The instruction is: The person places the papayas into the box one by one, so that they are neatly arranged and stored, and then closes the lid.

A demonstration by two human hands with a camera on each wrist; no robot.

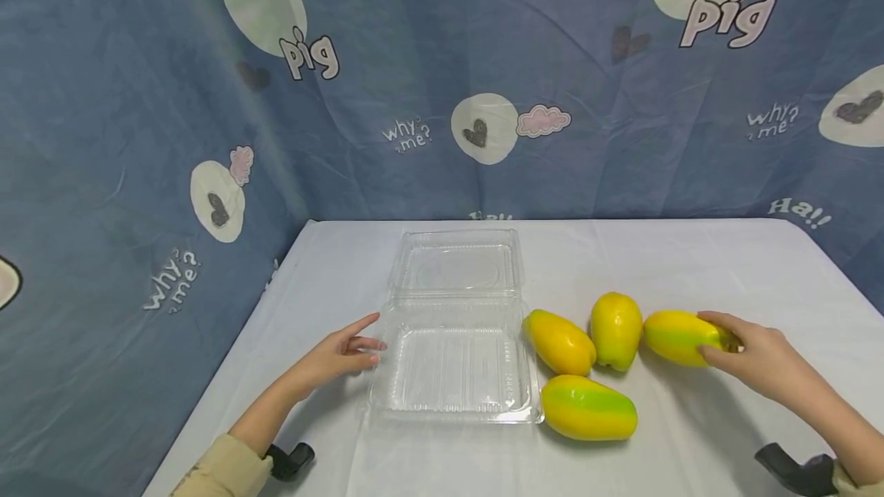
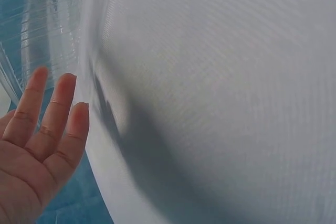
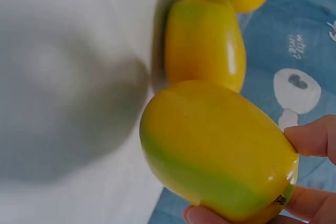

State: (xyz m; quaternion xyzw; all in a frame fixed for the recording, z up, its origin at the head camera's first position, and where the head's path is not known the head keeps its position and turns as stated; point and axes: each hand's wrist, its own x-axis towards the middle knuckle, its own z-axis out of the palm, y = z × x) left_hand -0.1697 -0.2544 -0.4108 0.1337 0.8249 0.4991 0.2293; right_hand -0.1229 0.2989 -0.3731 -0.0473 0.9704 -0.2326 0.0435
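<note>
My right hand grips the right end of a yellow-green papaya, thumb and fingers on either side of its tip. In the right wrist view, the held papaya shows a green band and a small dark stem spot. My left hand is beside the left edge of a clear plastic clamshell box, fingers spread; whether they touch it I cannot tell. The box's lid lies back, away from me. In the left wrist view, the left hand holds nothing.
Three more papayas lie between the box and my right hand: one by the box's right edge, one behind, and one in front. A white cloth covers the table. A blue printed curtain hangs behind and at left.
</note>
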